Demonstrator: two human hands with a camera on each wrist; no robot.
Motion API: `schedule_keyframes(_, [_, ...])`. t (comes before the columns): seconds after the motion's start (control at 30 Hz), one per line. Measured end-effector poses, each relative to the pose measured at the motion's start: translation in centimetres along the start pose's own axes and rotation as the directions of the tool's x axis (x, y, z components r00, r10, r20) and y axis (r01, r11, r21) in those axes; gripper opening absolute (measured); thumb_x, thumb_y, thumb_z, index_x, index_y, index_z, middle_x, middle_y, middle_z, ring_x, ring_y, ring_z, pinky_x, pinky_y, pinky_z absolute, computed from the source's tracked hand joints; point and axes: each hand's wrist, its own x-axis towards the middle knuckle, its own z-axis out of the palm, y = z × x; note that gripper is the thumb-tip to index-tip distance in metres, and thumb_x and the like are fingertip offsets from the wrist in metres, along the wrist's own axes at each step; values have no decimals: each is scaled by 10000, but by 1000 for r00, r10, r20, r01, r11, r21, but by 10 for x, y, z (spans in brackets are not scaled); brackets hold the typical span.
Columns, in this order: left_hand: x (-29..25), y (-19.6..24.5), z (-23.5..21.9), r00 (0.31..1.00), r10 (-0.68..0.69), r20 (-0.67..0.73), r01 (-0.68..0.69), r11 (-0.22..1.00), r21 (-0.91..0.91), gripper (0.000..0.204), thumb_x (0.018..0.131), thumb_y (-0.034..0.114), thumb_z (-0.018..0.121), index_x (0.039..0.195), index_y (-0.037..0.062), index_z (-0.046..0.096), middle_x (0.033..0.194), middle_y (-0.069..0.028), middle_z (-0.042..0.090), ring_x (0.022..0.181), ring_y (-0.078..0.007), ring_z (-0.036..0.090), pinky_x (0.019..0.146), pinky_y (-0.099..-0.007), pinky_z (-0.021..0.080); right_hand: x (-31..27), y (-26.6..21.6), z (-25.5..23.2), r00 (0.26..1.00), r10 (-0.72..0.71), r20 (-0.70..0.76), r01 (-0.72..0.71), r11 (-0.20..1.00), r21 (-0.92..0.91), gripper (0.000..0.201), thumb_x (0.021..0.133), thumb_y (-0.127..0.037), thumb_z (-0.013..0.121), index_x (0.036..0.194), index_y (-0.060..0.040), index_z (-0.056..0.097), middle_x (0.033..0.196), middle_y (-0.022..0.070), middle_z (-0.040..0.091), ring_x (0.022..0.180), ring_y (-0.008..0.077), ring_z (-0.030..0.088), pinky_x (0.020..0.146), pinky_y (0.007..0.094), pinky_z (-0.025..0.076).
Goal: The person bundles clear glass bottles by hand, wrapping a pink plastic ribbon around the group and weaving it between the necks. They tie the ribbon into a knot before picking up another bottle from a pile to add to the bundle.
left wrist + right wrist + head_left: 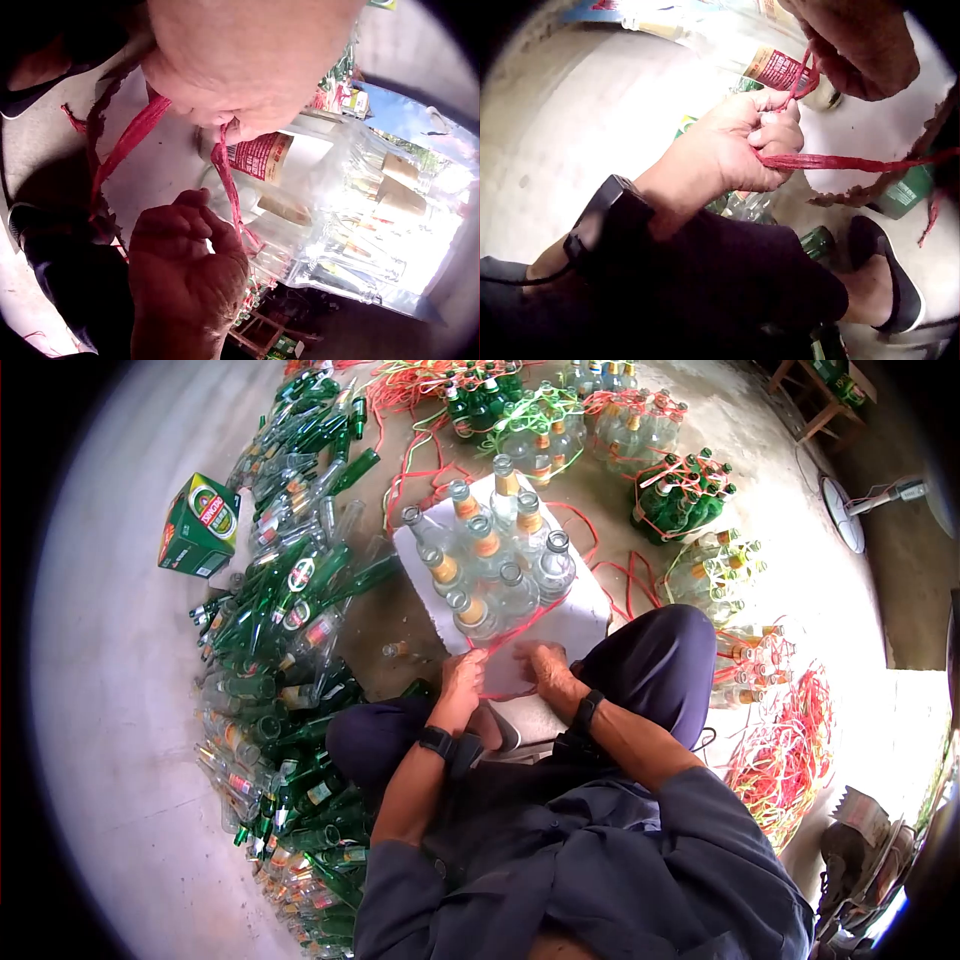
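Note:
In the head view, clear glass bottles (512, 592) with orange neck labels stand bunched on a white board (590, 622) before the person's knees. Red twine (232, 180) runs along the near side of the bunch. My left hand (463, 682) grips this twine low at the near side, with fingers curled round it; one length passes up towards the bottles. Another length (840, 162) stretches away past the board's ragged edge. My right hand (550, 672) is close beside the bottles, with fingers loosely bent and no twine showing between them.
A long heap of green and clear bottles (290, 590) lies on the left, with a green beer carton (200, 525) beside it. Tied bundles of green bottles (683, 500) and clear bottles (635, 432) stand behind and right. Loose twine (785, 750) is piled at right.

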Motion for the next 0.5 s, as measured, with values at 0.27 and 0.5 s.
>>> schedule_keyframes(0.27, [6,2,0,999,10,-48,-5,995,100,134,795,183,668,737,99,582,523,63,426,375,-61,311,369,-246,228,25,15,-14,979,20,204,-53,986,158,131,787,-43,635,896,31,630,701,43,560,536,115,480,452,241,381])
schedule_keyframes(0.5, [4,3,10,996,13,-87,-3,993,120,151,724,156,680,669,103,550,517,49,408,367,-70,303,361,-246,211,11,10,-7,998,61,19,-59,996,-63,223,807,-151,609,971,-7,659,678,23,526,547,133,487,506,354,501])
